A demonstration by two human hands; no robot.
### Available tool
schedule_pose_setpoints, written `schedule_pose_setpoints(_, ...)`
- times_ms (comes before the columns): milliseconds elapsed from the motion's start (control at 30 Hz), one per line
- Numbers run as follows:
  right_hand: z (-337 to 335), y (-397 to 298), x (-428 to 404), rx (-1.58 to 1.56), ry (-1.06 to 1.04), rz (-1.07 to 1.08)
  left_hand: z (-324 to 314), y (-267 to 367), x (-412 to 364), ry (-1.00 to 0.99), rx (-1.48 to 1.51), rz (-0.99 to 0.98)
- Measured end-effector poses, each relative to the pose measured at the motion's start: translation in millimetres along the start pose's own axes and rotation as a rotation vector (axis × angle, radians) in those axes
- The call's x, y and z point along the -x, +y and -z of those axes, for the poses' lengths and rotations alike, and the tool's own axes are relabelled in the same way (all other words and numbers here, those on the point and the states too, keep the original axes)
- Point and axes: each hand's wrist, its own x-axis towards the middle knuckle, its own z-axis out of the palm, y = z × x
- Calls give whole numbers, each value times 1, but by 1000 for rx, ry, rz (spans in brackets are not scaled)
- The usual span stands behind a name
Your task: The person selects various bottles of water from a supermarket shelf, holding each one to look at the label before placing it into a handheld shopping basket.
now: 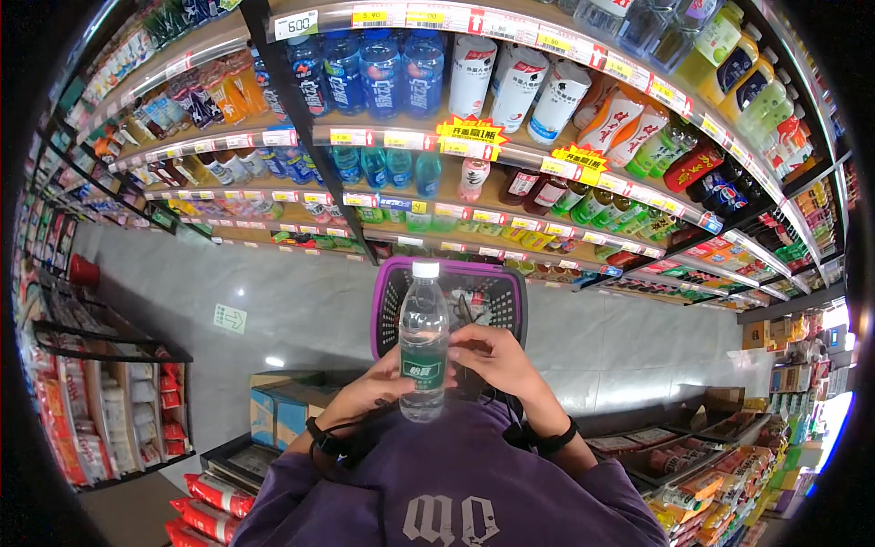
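Observation:
My left hand (384,381) grips a clear plastic water bottle (422,321) around its lower part. The bottle stands upright, has a white screw cap and a green label with writing, and holds clear liquid. My right hand (489,355) is at the bottle's right side with bent fingers; whether it touches the bottle cannot be made out. Below and behind the bottle is a purple and black shopping basket (378,301) with perforated sides. Inside the basket, partly hidden, lies a packaged item (478,305) in white and red wrapping.
Ahead stand drink shelves with blue bottles (379,75), white cylinders (472,75) and price-tag rails (383,139). To the left is a low rack (109,349) of packets. Cardboard boxes (287,407) sit at my left, snack bins (677,451) at my right. Grey floor (301,294) lies between.

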Motion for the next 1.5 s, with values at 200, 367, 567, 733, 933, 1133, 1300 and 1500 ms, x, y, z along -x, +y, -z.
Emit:
schedule_pose_setpoints(200,0,-4,2,-74,-48,-3,-2,3,2,34,16,8)
schedule_pose_setpoints(367,0,0,5,91,13,78,-7,-1,0,73,53,-53)
schedule_pose_setpoints(567,4,8,5,-102,21,-11,19,-20,-14,5,-99,-116)
schedule_pose_setpoints(733,7,21,-1,-82,132,31,6,-9,-17,-54,2,-171)
schedule_pose_setpoints(933,15,17,2,-300,107,-129,12,-7,-13,-141,-90,-128)
schedule_pose_setpoints(1133,27,20,5,-713,44,-191,10,3,-12,-171,-191,-171)
schedule_pose_setpoints(1300,27,2,11,-847,-126,-57,9,12,-18,-176,-365,-231)
schedule_pose_setpoints(1500,36,7,9,-780,-98,-23,13,13,-25,-199,-320,-250)
